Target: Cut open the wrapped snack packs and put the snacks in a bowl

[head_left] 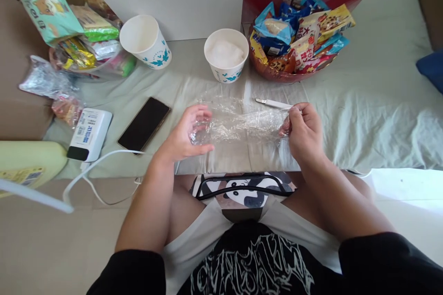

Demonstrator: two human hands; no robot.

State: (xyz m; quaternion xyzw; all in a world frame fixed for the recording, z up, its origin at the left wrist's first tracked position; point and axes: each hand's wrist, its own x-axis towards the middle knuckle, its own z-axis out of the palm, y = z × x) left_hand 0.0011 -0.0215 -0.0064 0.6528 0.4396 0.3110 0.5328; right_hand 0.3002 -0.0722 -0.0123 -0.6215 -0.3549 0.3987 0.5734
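Observation:
A clear, crinkled plastic bag (pixel 242 123) is stretched between both hands just above the cloth-covered surface. My left hand (pixel 187 136) cups its left end with the fingers curled around the film. My right hand (pixel 304 131) pinches the bag's right end between thumb and fingers. A small white-handled knife (pixel 273 103) lies on the cloth just behind the bag, close to my right hand.
Behind the bag stand a paper cup full of a white substance (pixel 225 60), an empty paper cup (pixel 145 41) and a red basket of wrapped snacks (pixel 297 37). A dark phone (pixel 144 123), a white power bank (pixel 90 133) and snack packets (pixel 69 27) lie left.

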